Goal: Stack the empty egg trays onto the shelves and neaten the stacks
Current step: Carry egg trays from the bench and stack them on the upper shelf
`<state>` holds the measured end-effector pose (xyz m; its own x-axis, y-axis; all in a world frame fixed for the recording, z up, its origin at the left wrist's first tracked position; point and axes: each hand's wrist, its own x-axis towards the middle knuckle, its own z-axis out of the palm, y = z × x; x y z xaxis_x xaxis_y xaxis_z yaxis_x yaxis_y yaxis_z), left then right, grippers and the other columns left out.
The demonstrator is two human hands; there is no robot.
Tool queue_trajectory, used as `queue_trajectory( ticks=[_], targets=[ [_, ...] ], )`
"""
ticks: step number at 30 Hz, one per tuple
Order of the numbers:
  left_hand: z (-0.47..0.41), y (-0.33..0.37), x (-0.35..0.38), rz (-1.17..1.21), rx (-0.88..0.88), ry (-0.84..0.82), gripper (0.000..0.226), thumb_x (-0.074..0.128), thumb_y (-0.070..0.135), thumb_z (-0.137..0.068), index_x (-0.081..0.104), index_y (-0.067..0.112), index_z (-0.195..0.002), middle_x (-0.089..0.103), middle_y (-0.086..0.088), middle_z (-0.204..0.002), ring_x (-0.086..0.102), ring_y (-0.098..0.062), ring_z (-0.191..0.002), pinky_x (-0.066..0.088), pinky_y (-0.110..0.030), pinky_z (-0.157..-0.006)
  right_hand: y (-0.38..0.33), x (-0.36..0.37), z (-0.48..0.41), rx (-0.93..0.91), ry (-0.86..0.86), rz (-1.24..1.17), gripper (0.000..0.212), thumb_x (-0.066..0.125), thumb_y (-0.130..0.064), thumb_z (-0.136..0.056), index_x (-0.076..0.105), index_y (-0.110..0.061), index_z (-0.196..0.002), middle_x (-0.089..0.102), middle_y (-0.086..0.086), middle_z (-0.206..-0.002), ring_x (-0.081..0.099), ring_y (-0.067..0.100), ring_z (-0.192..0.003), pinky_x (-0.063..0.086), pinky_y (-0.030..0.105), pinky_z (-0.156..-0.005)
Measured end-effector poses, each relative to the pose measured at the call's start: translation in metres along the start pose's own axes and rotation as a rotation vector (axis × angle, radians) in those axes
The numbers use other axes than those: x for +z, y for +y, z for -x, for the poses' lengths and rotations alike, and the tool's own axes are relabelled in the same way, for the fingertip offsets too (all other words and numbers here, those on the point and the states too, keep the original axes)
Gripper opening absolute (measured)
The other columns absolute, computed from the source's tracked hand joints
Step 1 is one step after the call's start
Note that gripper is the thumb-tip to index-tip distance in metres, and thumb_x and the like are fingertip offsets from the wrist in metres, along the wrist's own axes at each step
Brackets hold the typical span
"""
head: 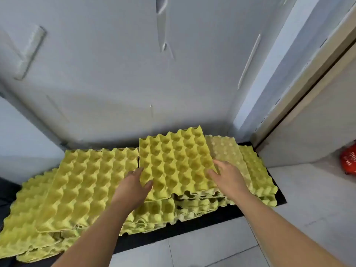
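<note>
Both my hands grip one yellow egg tray (pixel 174 162): left hand (pixel 134 186) pinching its near-left edge, right hand (pixel 227 177) closed on its right edge, above a stack (pixel 200 204).

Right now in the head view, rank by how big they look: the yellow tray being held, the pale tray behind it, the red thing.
1. Yellow tray
2. Pale tray, partly hidden, so unsure
3. Red thing, cut off at the edge

A grey panelled wall (pixel 119 78) stands at the rear, with a pale strip (pixel 28 53) fixed to its upper left area. A tiled floor (pixel 300 199) occupies the lower right. A red object (pixel 348 159), partly cut off, lies at the right edge.
</note>
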<state>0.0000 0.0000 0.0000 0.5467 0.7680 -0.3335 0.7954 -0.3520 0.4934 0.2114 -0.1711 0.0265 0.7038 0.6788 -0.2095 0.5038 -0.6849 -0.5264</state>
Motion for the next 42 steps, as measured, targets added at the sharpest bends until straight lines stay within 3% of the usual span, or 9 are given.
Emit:
queue_trajectory(
  ticks=[6, 14, 16, 18, 23, 27, 33, 38, 42],
  targets=[
    [-0.051, -0.011, 0.041, -0.031, -0.204, -0.126, 0.074, 0.057, 0.046, -0.089, 0.023, 0.021, -0.149, 0.042, -0.013, -0.143, 0.050, -0.030, -0.122, 0.046, -0.040, -0.097, 0.029, 0.038, -0.052, 0.102, -0.065, -0.027, 0.060, 0.057, -0.040, -0.091, 0.038, -0.018, -0.144, 0.044, 0.007, -0.142, 0.045, 0.022, -0.127, 0.039, 0.034, -0.104],
    [-0.079, -0.020, 0.057, 0.013, -0.294, -0.079, 0.086, 0.059, 0.056, -0.080, 0.014, 0.027, -0.147, 0.047, -0.014, -0.135, 0.055, -0.035, -0.112, 0.050, -0.048, -0.091, 0.041, 0.075, -0.071, 0.158, -0.003, -0.142, 0.079, 0.065, -0.032, -0.088, 0.018, -0.024, -0.151, 0.036, 0.002, -0.148, 0.037, 0.020, -0.134, 0.033, 0.033, -0.106],
    [-0.079, -0.019, 0.058, 0.043, -0.302, -0.071, 0.092, 0.062, 0.053, -0.082, 0.009, 0.022, -0.150, 0.036, -0.017, -0.143, 0.047, -0.036, -0.123, 0.046, -0.047, -0.096, 0.042, 0.077, -0.069, 0.144, 0.047, -0.145, 0.077, 0.067, -0.031, -0.087, 0.021, -0.024, -0.149, 0.038, 0.002, -0.146, 0.039, 0.019, -0.132, 0.035, 0.035, -0.106],
    [-0.077, -0.014, 0.057, 0.095, -0.302, -0.080, 0.095, 0.064, 0.048, -0.085, 0.004, 0.015, -0.152, 0.024, -0.016, -0.149, 0.046, -0.035, -0.124, 0.046, -0.037, -0.088, 0.042, 0.075, -0.066, 0.123, 0.101, -0.141, 0.074, 0.067, -0.031, -0.086, 0.027, -0.024, -0.147, 0.044, 0.001, -0.141, 0.042, 0.016, -0.128, 0.040, 0.036, -0.104],
    [-0.073, -0.002, 0.042, 0.250, -0.200, 0.026, 0.085, 0.067, 0.039, -0.085, 0.017, 0.016, -0.149, 0.018, -0.012, -0.150, 0.049, -0.019, -0.087, 0.043, -0.025, -0.069, 0.031, 0.056, -0.062, 0.055, 0.207, -0.158, 0.072, 0.065, -0.029, -0.088, 0.026, -0.019, -0.147, 0.041, 0.002, -0.142, 0.038, 0.017, -0.131, 0.032, 0.028, -0.102],
    [-0.058, 0.002, 0.018, 0.270, -0.186, 0.152, 0.087, 0.068, 0.037, -0.085, 0.014, 0.017, -0.151, 0.016, -0.008, -0.151, 0.056, -0.026, -0.099, 0.050, -0.035, -0.077, 0.009, 0.045, -0.058, -0.004, 0.215, -0.193, 0.068, 0.065, -0.029, -0.088, 0.030, -0.020, -0.146, 0.043, 0.002, -0.139, 0.041, 0.016, -0.127, 0.030, 0.024, -0.098],
    [-0.013, -0.037, -0.015, 0.269, -0.288, 0.287, 0.091, 0.073, 0.038, -0.080, 0.021, 0.011, -0.149, 0.028, -0.012, -0.146, 0.049, -0.030, -0.120, 0.045, -0.039, -0.094, -0.029, 0.065, -0.045, -0.066, 0.109, -0.235, 0.069, 0.064, -0.035, -0.087, 0.031, -0.018, -0.146, 0.043, 0.003, -0.141, 0.041, 0.020, -0.130, 0.036, 0.034, -0.106],
    [0.012, -0.093, -0.042, 0.265, -0.378, 0.329, 0.074, 0.072, 0.054, -0.072, 0.048, 0.016, -0.131, 0.059, -0.005, -0.117, 0.058, -0.021, -0.098, 0.054, -0.040, -0.084, -0.069, 0.102, -0.022, -0.073, 0.003, -0.267, 0.073, 0.061, -0.038, -0.089, 0.024, -0.018, -0.149, 0.033, 0.002, -0.150, 0.033, 0.020, -0.137, 0.031, 0.036, -0.110],
    [0.023, -0.135, -0.064, 0.229, -0.409, 0.335, 0.072, 0.072, 0.051, -0.075, 0.046, 0.018, -0.133, 0.059, -0.002, -0.116, 0.063, -0.023, -0.088, 0.056, -0.040, -0.072, -0.099, 0.140, -0.006, -0.054, -0.047, -0.288, 0.073, 0.060, -0.040, -0.089, 0.024, -0.018, -0.149, 0.032, 0.002, -0.151, 0.032, 0.019, -0.138, 0.030, 0.035, -0.109]
  ],
)
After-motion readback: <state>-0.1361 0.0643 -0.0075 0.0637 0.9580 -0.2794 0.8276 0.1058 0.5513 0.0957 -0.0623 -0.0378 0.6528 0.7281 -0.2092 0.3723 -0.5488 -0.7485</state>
